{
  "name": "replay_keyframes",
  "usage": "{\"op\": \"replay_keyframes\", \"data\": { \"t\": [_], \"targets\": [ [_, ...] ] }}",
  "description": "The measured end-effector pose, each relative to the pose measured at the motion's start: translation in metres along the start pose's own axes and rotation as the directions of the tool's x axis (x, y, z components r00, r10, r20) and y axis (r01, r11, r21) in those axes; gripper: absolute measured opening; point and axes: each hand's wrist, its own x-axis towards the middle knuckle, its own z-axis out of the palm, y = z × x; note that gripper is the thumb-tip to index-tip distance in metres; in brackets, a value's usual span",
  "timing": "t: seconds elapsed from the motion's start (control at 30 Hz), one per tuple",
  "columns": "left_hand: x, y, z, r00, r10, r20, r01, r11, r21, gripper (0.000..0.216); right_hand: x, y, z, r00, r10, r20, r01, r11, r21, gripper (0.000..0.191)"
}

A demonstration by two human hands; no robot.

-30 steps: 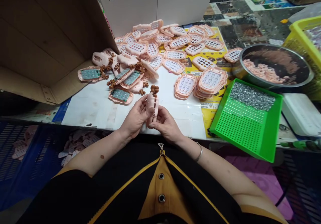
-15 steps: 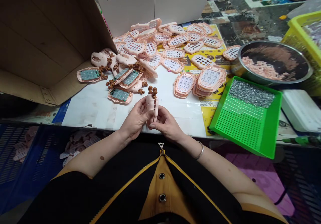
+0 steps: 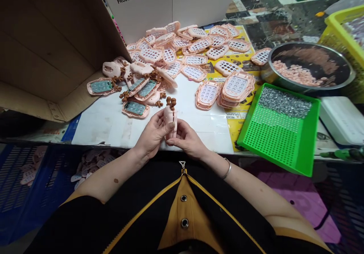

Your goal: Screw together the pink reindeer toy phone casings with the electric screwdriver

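Both hands hold a pink toy phone casing [image 3: 170,119] upright above the table's front edge, brown antler-like knobs at its top. My left hand [image 3: 153,132] grips its left side, thumb across the face. On the other side, my right hand [image 3: 185,138] pinches the lower end with thumb and fingers. A narrow dark seam runs down between the two shell halves. Beyond the hands to the left lies a heap of pink half shells with green circuit boards [image 3: 135,108] and brown knobs. Stacked keypad panels [image 3: 208,94] lie to the right.
A cardboard box [image 3: 57,91] stands open at left. More keypad shells [image 3: 196,60] are piled at the back. At right are a green tray [image 3: 280,149] of small metal screws, a steel bowl [image 3: 273,70] of pink pieces, a white box [image 3: 341,119] and a yellow basket [image 3: 331,28].
The gap between the casing's two halves looks narrower now. Both hands keep their grip in nearly the same place; the view has shifted slightly.
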Motion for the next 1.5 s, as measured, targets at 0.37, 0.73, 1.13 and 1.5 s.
{"op": "replay_keyframes", "data": {
  "t": [0.37,0.73,1.13,1.5],
  "targets": [
    [0.013,-0.007,-0.017,0.99,-0.116,0.086,0.123,0.989,-0.085,0.051,-0.015,-0.01,-0.007,0.976,-0.209,0.068,0.213,0.822,-0.528,0.052],
    [0.006,-0.002,-0.009,0.99,-0.086,0.108,0.084,0.996,0.023,0.05,-0.022,-0.009,-0.015,0.907,-0.412,0.092,0.342,0.59,-0.732,0.046],
    [0.008,-0.003,0.008,0.949,0.29,0.127,-0.316,0.882,0.349,0.056,-0.012,0.001,-0.008,0.948,-0.261,-0.184,0.219,0.951,-0.22,0.05],
    [0.005,-0.012,0.017,0.887,0.367,0.28,-0.457,0.606,0.651,0.048,-0.015,0.004,0.0,0.974,-0.032,-0.226,0.056,0.994,0.099,0.066]
  ]
}}
